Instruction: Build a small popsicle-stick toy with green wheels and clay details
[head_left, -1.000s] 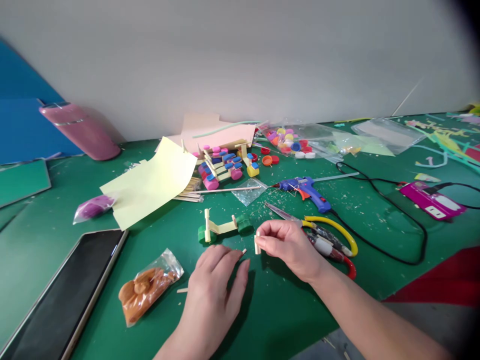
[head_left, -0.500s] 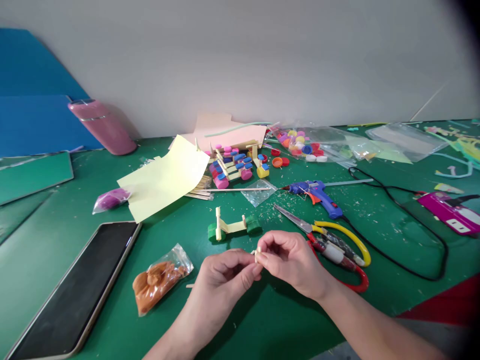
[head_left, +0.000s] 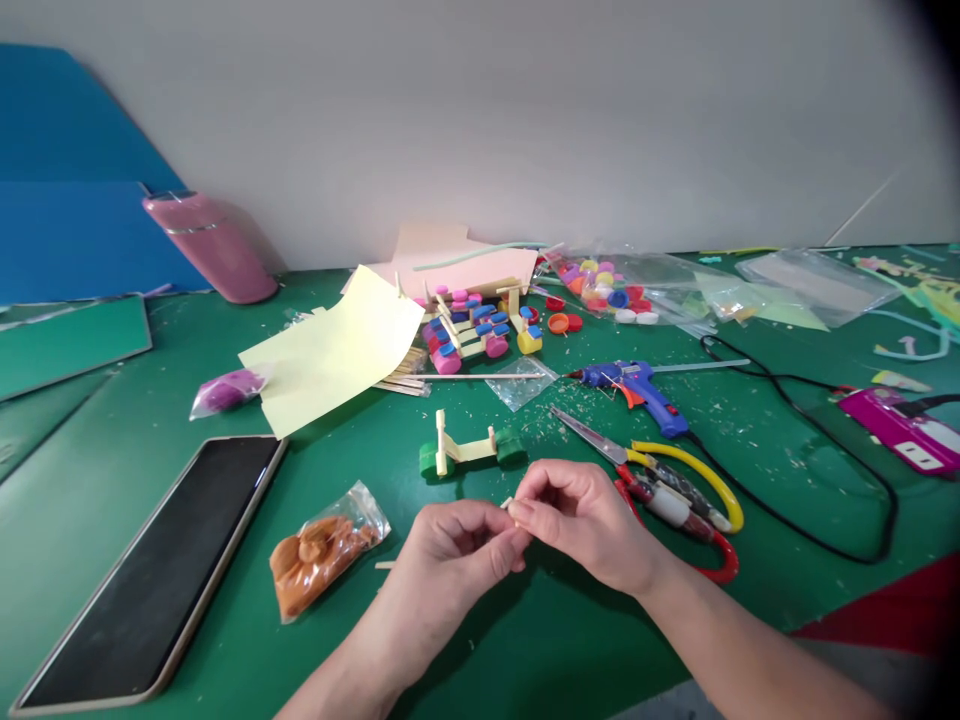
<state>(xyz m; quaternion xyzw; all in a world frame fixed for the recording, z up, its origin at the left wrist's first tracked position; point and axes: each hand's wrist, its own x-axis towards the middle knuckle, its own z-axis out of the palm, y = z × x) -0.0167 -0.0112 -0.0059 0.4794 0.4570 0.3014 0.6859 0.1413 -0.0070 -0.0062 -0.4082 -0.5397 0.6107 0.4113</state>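
Observation:
My left hand [head_left: 457, 560] and my right hand [head_left: 589, 520] meet fingertip to fingertip near the front of the green table. Between them a small cream-coloured piece [head_left: 507, 503] is pinched, mostly covered by the fingers. Just behind the hands stands a little cream frame [head_left: 471, 451] with green wheels [head_left: 510, 447]. A bag of orange clay [head_left: 319, 560] lies left of my left hand. Scissors [head_left: 615, 455] with yellow and red handles rest beside my right hand. Part of a thin pale stick [head_left: 385, 565] shows by my left wrist.
A black phone [head_left: 150, 580] lies at left, a yellow sheet [head_left: 337, 345] behind it. A blue glue gun [head_left: 637, 390] with a black cord is at right. Further back are small colourful cars [head_left: 472, 335], a bag of caps [head_left: 607, 285] and a pink bottle [head_left: 214, 250].
My fingers have shifted slightly on the small piece, and less of it shows now. The whole view has moved slightly.

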